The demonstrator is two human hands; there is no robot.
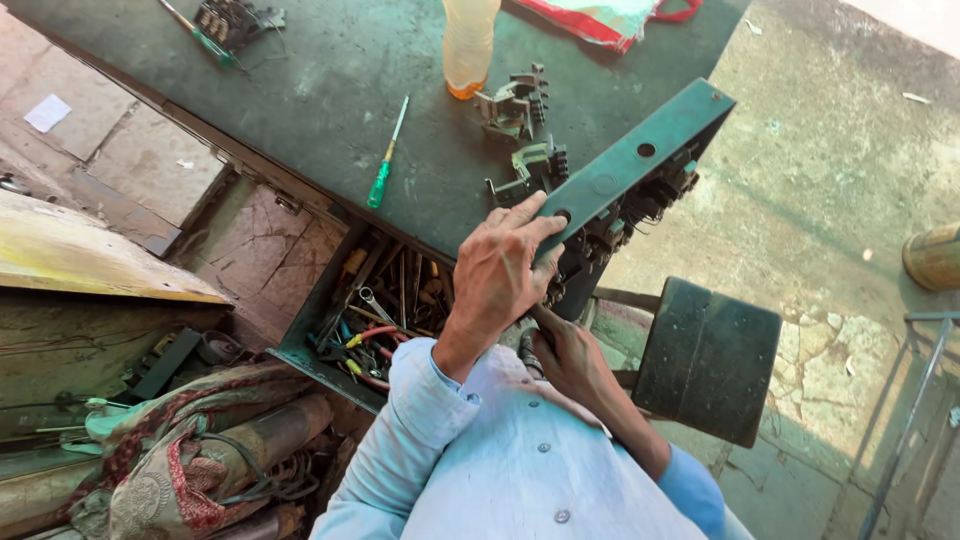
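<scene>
Dark green workbench [330, 60], its near edge running diagonally from upper left toward the person. On it: green-handled screwdriver [386, 155] lying near the middle, tip pointing to the far edge; orange plastic bottle [468, 45] standing at the far side; just beside it two grey metal terminal blocks [516, 105], one closer to the near edge than the other. Far left corner has another wired part w/ a second screwdriver [215, 30]. Red-and-white bag [610, 18] at the far right edge. Below the near edge, an open tool drawer [385, 300] full of spanners, pliers, red-handled tools. Bundle of patterned cloth [170, 450] and cables on the floor at left; dark stool [708, 358] at right, near the right hand.

Long green metal panel [640, 155] w/ electrical parts on its underside sits tilted at the bench's near right corner, overhanging the edge.

Left hand [497, 275]: back of hand up, wrist bent, fingers spread and curled over the panel's lower end, gripping it. Right hand [570, 360]: under the panel's lower end, close to the shirt, fingers closed around a small dark part; can't tell what it is.
</scene>
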